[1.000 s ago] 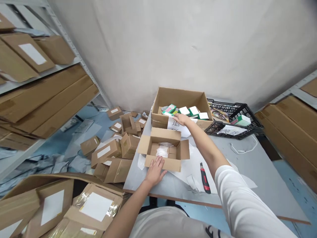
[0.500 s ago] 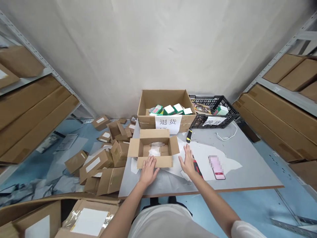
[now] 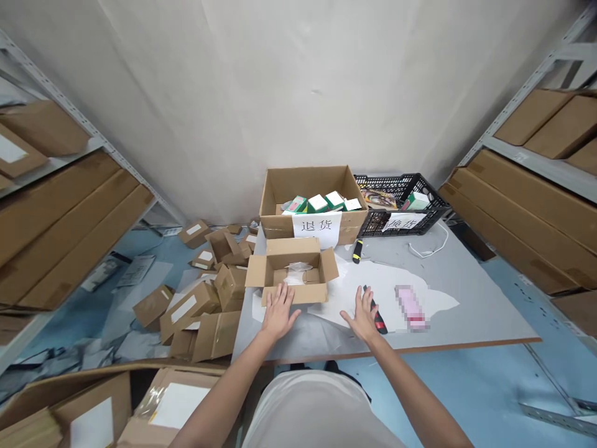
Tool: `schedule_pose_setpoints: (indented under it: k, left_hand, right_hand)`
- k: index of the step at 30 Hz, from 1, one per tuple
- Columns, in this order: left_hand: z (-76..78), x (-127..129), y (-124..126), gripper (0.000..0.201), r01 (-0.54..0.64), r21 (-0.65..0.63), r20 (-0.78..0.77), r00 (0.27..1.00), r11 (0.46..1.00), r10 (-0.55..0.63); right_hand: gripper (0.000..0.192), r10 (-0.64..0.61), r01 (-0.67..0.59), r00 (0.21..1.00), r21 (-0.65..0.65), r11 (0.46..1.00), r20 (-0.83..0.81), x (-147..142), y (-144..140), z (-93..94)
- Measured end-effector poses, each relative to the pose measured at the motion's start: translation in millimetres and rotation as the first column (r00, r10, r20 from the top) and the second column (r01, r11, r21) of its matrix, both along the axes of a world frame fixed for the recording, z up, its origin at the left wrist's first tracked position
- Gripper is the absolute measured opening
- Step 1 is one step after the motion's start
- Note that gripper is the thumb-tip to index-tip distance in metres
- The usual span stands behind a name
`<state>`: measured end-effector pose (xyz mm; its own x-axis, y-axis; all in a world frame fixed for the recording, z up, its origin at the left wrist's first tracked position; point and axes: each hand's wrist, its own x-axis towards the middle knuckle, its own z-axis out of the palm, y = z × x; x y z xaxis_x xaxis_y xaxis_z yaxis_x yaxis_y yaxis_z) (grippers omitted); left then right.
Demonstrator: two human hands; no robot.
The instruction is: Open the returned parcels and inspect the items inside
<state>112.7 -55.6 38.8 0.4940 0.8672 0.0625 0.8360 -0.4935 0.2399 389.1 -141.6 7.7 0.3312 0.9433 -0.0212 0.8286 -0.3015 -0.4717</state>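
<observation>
In front of me an open cardboard box [image 3: 296,294] sits on the table with its flaps folded out. Crumpled white wrapping [image 3: 296,272] lies inside it. My left hand [image 3: 278,311] rests with fingers stretched at the box's near flap. To the right, my right hand [image 3: 362,316] is spread over the table and holds nothing. Beside its fingers is a red and black tool [image 3: 380,322], partly covered by the hand. Farther right lies a phone [image 3: 412,308] with a pink, blurred screen.
Behind the box stands a larger carton [image 3: 270,227] with green and white boxes [image 3: 317,203]. A black crate [image 3: 373,224] adjoins it. A yellow and black cutter [image 3: 357,251] and a white cable [image 3: 431,252] lie on the table [image 3: 476,305]. Cardboard boxes [image 3: 186,311] crowd the left floor.
My right hand has moved slightly right and nearer to me, over the red and black tool. My left hand stays at the box's near flap. The view has shifted a little.
</observation>
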Motion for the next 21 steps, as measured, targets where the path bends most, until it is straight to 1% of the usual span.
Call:
schedule_pose_setpoints:
  k: [2,4,7,9,11,12,13,14,15,16,17,18,19,20,21]
  left_hand:
    - [6.2,-5.7,7.1,0.058,-0.084,0.033,0.014,0.996,0.996,0.084]
    - [11.1,-13.1,15.4,0.058,-0.198,0.066,0.049,0.979,0.978,0.195]
    - [17.5,-24.9,28.9,0.058,-0.344,0.075,0.152,0.932,0.936,0.330]
    - [21.1,-32.0,39.2,0.062,-0.420,0.044,0.237,0.886,0.906,0.399]
    - [21.9,-39.1,50.9,0.074,-0.497,-0.011,0.334,0.816,0.868,0.472]
    - [20.4,-43.1,57.0,0.084,-0.539,-0.050,0.391,0.764,0.841,0.513]
    - [17.4,-47.6,62.8,0.093,-0.582,-0.108,0.453,0.693,0.806,0.560]
    - [12.9,-52.5,68.0,0.098,-0.612,-0.198,0.516,0.598,0.765,0.612]
    - [6.9,-57.6,72.2,0.098,-0.618,-0.310,0.563,0.493,0.723,0.663]
    - [-0.2,-62.8,75.1,0.090,-0.594,-0.430,0.587,0.387,0.679,0.711]
    - [-8.2,-67.6,76.7,0.078,-0.538,-0.542,0.588,0.306,0.645,0.749]
    - [-16.5,-72.0,76.9,0.066,-0.484,-0.608,0.577,0.274,0.629,0.769]
    - [-24.8,-75.5,75.8,0.058,-0.435,-0.648,0.568,0.269,0.625,0.777]
    - [-32.7,-78.1,74.0,0.054,-0.396,-0.668,0.564,0.284,0.631,0.775]
    - [-39.9,-79.8,71.6,0.051,-0.364,-0.675,0.564,0.307,0.642,0.767]
  right_hand:
    - [0.097,-0.006,0.007,1.000,0.028,1.000,-0.014,1.8,7.1,6.4]
    - [0.093,0.007,-0.005,1.000,0.073,0.997,-0.026,-0.2,13.5,11.7]
    - [0.089,0.060,-0.053,0.997,0.151,0.987,-0.040,-9.6,23.2,20.1]
    - [0.087,0.094,-0.081,0.994,0.192,0.978,-0.060,-17.6,32.5,25.8]
    - [0.087,0.103,-0.078,0.989,0.216,0.973,-0.109,-24.6,44.7,29.1]
    - [0.090,0.093,-0.059,0.985,0.222,0.973,-0.145,-27.4,51.4,28.5]
    - [0.093,0.073,-0.029,0.979,0.224,0.974,-0.191,-29.7,58.0,26.0]
    - [0.095,0.046,0.010,0.966,0.217,0.976,-0.254,-31.5,63.9,21.3]
    - [0.093,0.015,0.056,0.942,0.201,0.978,-0.335,-32.8,69.1,14.3]
    - [0.087,-0.020,0.104,0.903,0.174,0.979,-0.430,-33.6,73.1,5.3]
    - [0.079,-0.053,0.144,0.851,0.134,0.980,-0.523,-34.1,76.0,-5.3]
    - [0.071,-0.084,0.172,0.794,0.089,0.981,-0.602,-34.4,77.9,-16.8]
    - [0.067,-0.110,0.188,0.746,0.049,0.981,-0.656,-34.4,79.0,-28.5]
    - [0.068,-0.126,0.194,0.716,0.022,0.981,-0.687,-34.3,79.6,-39.7]
    - [0.071,-0.131,0.188,0.704,0.006,0.982,-0.698,-34.1,79.9,-49.6]
